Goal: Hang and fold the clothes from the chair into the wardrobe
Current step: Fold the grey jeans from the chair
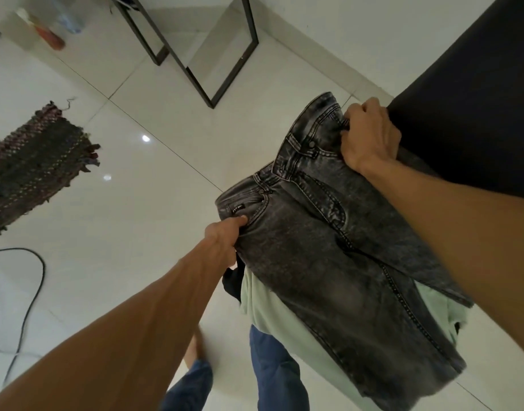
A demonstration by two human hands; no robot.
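Jeans (328,247): dark grey acid-wash pair, front side up, held at the waistband by both hands, legs trailing down toward the camera. They sit on top of a small pile of other clothes, right beside a big black surface.
Left hand (223,237): fingers curled in, pinching the near corner of the waistband next to the front pocket and its little label, thumb on top of the denim.
Right hand (370,134): clamped tight round the far end of the waistband, knuckles up, fabric bunched under the fingers.
Under the jeans: a mint green garment (272,310), mostly covered, showing along the left edge and a bit on the right. A scrap of black cloth (232,280) pokes out just below the left hand.
Black surface (468,93): fills the right side, close against the right hand. Honestly can't tell what it is.
In the way: the right forearm crosses over the jeans' right side and hides part of them.
Floor (136,203): glossy white tiles.
Rug (35,164): woven, frayed, well off to the left.
Metal frame (194,84): black legs up top, well apart from the jeans.
Cable (43,268): black, looping on the floor lower left.
Blue trousers (278,375): the person's legs at the bottom, bare foot (195,348) beside them.
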